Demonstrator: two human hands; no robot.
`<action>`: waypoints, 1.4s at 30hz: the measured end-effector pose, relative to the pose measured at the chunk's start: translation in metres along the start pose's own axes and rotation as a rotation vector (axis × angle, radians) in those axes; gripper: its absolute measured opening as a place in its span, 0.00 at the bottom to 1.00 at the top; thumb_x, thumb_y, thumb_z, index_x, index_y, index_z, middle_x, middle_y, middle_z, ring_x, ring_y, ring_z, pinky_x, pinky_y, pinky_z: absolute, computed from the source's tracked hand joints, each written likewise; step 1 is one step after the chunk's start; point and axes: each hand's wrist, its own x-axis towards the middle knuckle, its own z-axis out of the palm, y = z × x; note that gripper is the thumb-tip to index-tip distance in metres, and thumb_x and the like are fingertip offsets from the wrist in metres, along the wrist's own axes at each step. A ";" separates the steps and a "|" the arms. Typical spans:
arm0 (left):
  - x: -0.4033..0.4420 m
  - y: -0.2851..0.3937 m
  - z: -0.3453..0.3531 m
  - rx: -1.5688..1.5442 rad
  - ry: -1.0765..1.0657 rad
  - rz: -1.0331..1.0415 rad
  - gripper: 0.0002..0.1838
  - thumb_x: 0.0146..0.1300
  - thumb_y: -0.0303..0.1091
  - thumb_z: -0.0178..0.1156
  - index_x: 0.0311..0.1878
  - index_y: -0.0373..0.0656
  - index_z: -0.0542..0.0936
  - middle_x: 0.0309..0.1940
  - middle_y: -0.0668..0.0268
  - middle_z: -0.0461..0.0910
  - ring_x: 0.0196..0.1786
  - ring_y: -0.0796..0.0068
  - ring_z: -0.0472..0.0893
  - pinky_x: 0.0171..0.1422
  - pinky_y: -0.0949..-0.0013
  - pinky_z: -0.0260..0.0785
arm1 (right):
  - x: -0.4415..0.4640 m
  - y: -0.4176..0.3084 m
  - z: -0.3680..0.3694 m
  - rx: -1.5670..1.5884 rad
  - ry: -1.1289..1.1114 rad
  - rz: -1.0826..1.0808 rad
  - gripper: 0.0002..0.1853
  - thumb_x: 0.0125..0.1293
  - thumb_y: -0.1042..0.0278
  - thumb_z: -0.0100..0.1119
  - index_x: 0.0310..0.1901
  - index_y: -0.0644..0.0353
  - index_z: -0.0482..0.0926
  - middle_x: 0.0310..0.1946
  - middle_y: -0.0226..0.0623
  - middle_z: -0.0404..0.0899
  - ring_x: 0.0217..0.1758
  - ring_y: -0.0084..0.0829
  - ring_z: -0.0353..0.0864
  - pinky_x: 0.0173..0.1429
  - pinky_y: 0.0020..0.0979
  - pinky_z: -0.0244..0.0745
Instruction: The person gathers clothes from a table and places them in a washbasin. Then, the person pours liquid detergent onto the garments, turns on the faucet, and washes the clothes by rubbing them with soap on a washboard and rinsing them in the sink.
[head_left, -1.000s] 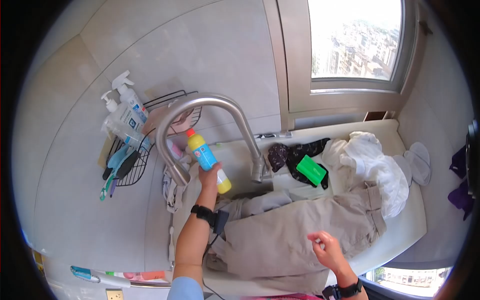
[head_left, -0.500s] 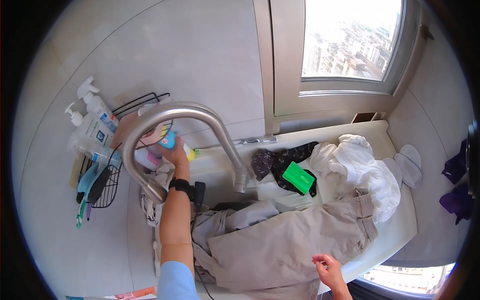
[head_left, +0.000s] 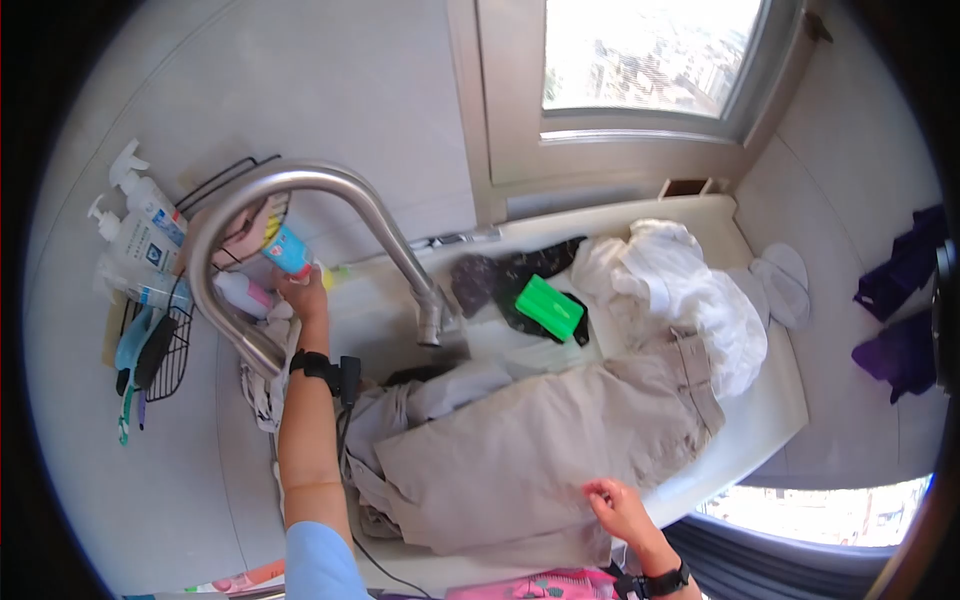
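My left hand is closed around the lower end of a blue bottle beside the wire rack, behind the curved faucet. The bottle's label is too small to read. My right hand hovers over the near edge of beige trousers, its fingers loosely curled and nothing visible in them. The trousers lie spread across the white sink. Behind them a green soap box rests on dark patterned cloth, and white clothing is heaped to the right.
A black wire rack on the left wall holds pump bottles and brushes. A pink-and-white bottle stands near my left hand. White slippers lean at the right, near hanging purple cloth. A window is behind.
The view has shifted, so the scene sits further left and higher. My left hand keeps hold of the blue bottle, which now shows more of its label. My right hand stays over the trousers.
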 end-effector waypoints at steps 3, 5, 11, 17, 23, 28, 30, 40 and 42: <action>-0.058 0.041 -0.029 0.100 -0.355 -0.129 0.27 0.47 0.26 0.62 0.52 0.35 0.65 0.46 0.56 0.70 0.50 0.62 0.71 0.55 0.63 0.61 | -0.011 0.028 0.006 0.137 -0.155 0.147 0.13 0.57 0.67 0.50 0.41 0.63 0.78 0.30 0.39 0.79 0.30 0.28 0.77 0.36 0.27 0.72; -0.128 0.084 -0.057 -0.191 -0.703 -0.231 0.18 0.47 0.26 0.60 0.44 0.36 0.72 0.43 0.58 0.72 0.48 0.62 0.71 0.55 0.64 0.61 | -0.013 0.043 0.006 0.227 -0.297 0.260 0.14 0.59 0.66 0.50 0.41 0.65 0.77 0.30 0.37 0.80 0.31 0.26 0.77 0.36 0.26 0.72; -0.254 0.206 -0.145 0.040 -1.216 0.357 0.10 0.47 0.27 0.60 0.35 0.40 0.77 0.36 0.59 0.75 0.39 0.66 0.75 0.47 0.68 0.66 | -0.021 0.047 0.012 0.415 -0.525 0.552 0.17 0.63 0.61 0.49 0.45 0.67 0.74 0.31 0.36 0.80 0.29 0.22 0.77 0.28 0.21 0.67; -0.340 0.183 -0.198 -0.061 -1.992 -0.648 0.14 0.62 0.37 0.54 0.47 0.38 0.74 0.35 0.64 0.78 0.34 0.79 0.77 0.38 0.76 0.69 | -0.018 0.058 0.038 0.967 -0.392 0.633 0.15 0.62 0.56 0.50 0.33 0.61 0.76 0.21 0.28 0.75 0.22 0.17 0.73 0.25 0.19 0.64; -0.376 0.187 -0.196 -0.552 -1.560 -1.607 0.30 0.61 0.54 0.50 0.58 0.41 0.63 0.44 0.63 0.75 0.44 0.72 0.76 0.48 0.64 0.67 | -0.016 0.040 0.028 0.879 -0.392 0.453 0.13 0.61 0.60 0.51 0.28 0.60 0.77 0.18 0.27 0.74 0.19 0.20 0.71 0.23 0.20 0.62; -0.378 0.202 -0.202 -1.197 -1.101 -1.795 0.34 0.59 0.60 0.46 0.58 0.41 0.64 0.49 0.62 0.72 0.52 0.68 0.71 0.56 0.57 0.61 | -0.028 -0.007 0.015 0.870 -0.510 0.298 0.14 0.62 0.59 0.50 0.26 0.59 0.77 0.19 0.25 0.72 0.22 0.17 0.68 0.27 0.19 0.61; -0.374 0.219 -0.200 -1.299 -1.039 -1.798 0.34 0.58 0.60 0.49 0.57 0.41 0.64 0.49 0.60 0.72 0.52 0.65 0.71 0.56 0.57 0.62 | -0.033 -0.017 0.016 0.919 -0.553 0.287 0.13 0.62 0.59 0.50 0.27 0.59 0.77 0.20 0.25 0.72 0.24 0.16 0.67 0.29 0.19 0.61; -0.197 0.248 -0.192 -1.383 -0.649 -1.039 0.26 0.63 0.47 0.46 0.58 0.38 0.66 0.56 0.56 0.69 0.58 0.57 0.68 0.64 0.53 0.57 | -0.030 -0.043 -0.030 0.269 -0.339 -0.356 0.12 0.62 0.62 0.49 0.37 0.63 0.76 0.34 0.31 0.75 0.38 0.25 0.72 0.43 0.26 0.68; -0.138 0.278 -0.200 -1.403 -0.838 -0.824 0.28 0.64 0.49 0.44 0.60 0.37 0.63 0.57 0.57 0.68 0.59 0.58 0.67 0.64 0.54 0.56 | -0.007 -0.044 -0.036 0.169 -0.116 -0.522 0.14 0.61 0.64 0.50 0.44 0.64 0.73 0.43 0.39 0.74 0.46 0.33 0.72 0.51 0.31 0.67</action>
